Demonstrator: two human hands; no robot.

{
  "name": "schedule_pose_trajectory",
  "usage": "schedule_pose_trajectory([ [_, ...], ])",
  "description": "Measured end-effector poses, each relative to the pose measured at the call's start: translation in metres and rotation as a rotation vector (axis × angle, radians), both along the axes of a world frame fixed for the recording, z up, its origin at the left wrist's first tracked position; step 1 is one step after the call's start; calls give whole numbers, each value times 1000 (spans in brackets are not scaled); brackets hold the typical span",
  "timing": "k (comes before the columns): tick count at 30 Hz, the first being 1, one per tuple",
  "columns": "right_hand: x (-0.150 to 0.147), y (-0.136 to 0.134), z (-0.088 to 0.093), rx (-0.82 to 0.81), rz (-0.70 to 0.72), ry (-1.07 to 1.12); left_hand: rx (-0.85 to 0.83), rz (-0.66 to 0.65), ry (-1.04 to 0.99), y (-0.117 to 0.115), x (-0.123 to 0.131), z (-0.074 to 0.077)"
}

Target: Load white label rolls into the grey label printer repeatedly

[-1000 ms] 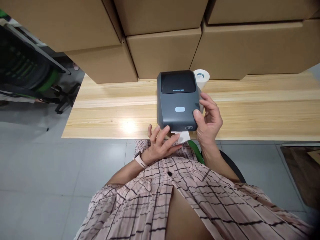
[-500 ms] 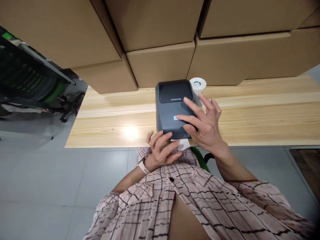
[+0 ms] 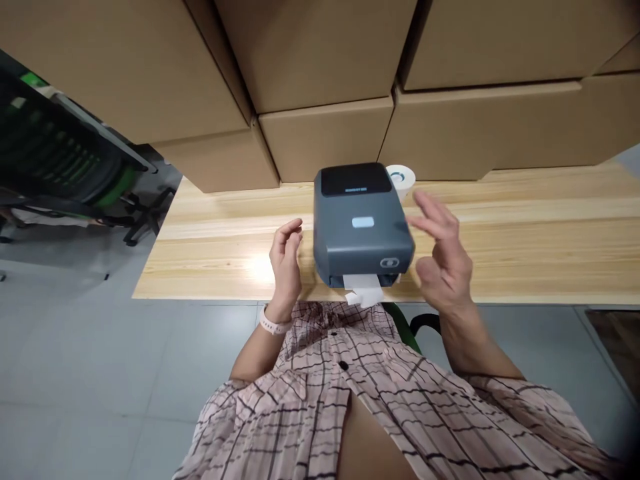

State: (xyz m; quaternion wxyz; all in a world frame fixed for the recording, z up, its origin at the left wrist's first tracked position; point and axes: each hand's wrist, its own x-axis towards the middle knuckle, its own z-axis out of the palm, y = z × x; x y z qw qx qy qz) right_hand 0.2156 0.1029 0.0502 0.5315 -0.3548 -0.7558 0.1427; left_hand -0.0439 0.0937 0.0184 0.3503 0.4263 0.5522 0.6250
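A dark blue-grey label printer (image 3: 361, 233) stands near the front edge of the table, with a pale oblong button on its top. A strip of white label paper (image 3: 365, 293) hangs from its front, its end creased or torn. My left hand (image 3: 286, 263) is beside the printer's left side, apart from it, fingers loosely curved and nothing in them. Off the right side is my right hand (image 3: 446, 260), slightly blurred, fingers spread and holding nothing. A white paper roll (image 3: 401, 179) stands behind the printer's right rear corner, partly hidden.
Large cardboard boxes (image 3: 327, 137) are stacked along the back of the wooden table (image 3: 540, 247). At far left, a dark office chair (image 3: 65, 153) with green parts stands on the grey tiled floor. Part of a green seat shows below the table edge.
Both hands have come off the printer: the left from its front paper to the left side, the right from its top button to the right. The paper's front end is now uncovered.
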Motion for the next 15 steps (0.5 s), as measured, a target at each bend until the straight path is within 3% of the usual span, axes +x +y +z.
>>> schedule_pose_trajectory([
  [3, 0, 12, 7, 62, 47, 72, -88, -82, -108, 20, -6, 1],
  [7, -18, 42, 23, 63, 54, 46, -67, -251, -62, 46, -3, -2],
  [11, -39, 89, 52, 15, -86, 34, -62, -327, -13, 61, 5, -7],
  [15, -49, 136, 83, 69, -107, 50, -63, -386, 46, 63, 6, -7],
])
